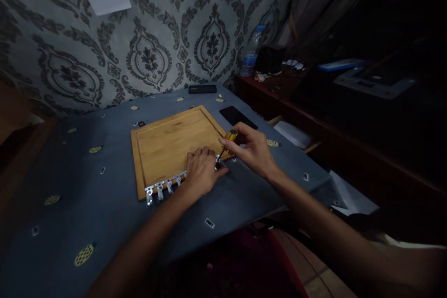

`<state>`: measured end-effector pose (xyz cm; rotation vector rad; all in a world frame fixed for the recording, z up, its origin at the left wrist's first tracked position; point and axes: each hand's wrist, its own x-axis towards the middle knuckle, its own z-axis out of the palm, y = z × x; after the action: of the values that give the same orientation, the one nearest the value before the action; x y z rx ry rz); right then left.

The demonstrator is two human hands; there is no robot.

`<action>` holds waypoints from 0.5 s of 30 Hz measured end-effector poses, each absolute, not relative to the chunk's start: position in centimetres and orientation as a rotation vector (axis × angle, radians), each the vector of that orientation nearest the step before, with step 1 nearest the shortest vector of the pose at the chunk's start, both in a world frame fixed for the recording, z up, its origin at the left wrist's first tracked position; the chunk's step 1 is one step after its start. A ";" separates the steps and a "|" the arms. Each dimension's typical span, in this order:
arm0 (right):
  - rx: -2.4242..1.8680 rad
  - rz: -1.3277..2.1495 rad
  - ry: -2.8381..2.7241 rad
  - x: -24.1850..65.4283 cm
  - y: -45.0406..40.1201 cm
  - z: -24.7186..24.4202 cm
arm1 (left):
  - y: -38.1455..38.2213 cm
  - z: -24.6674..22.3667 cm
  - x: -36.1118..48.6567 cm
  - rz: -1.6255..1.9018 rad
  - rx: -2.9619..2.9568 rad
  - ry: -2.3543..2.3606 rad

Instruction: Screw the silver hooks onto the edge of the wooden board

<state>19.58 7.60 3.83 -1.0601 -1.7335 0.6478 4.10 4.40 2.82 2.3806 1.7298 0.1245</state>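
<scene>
A wooden board with a raised rim lies on the cloth-covered table. Along its near edge runs a metal hook rail, its hooks hanging toward me; my left hand covers the middle of it. With bent fingers on the board and the thumb by the rail's right end, my left hand holds the rail against the wood. My right hand is closed round the yellow-and-black handle of a screwdriver. The screwdriver's shaft slants down to the rail's right end, just beside my left thumb. Whether a screw sits under the tip is too small to tell.
A black phone lies right of the board, and a dark flat case lies behind it. A small black object touches the board's far left. On the brown desk stands a water bottle. An open drawer juts out at right.
</scene>
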 end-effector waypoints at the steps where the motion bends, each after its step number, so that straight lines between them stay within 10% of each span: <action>1: -1.045 0.681 -1.753 19.8 7.6 4.0 | 4.4 2.8 4.1 0.128 2.377 1.731; 15: -1.013 0.702 -1.778 20.1 7.8 4.1 | 4.3 3.2 4.1 0.136 2.359 1.719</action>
<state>20.10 7.85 4.13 -1.0135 -1.7779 0.7022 4.10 4.30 3.15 2.3590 1.7185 0.1361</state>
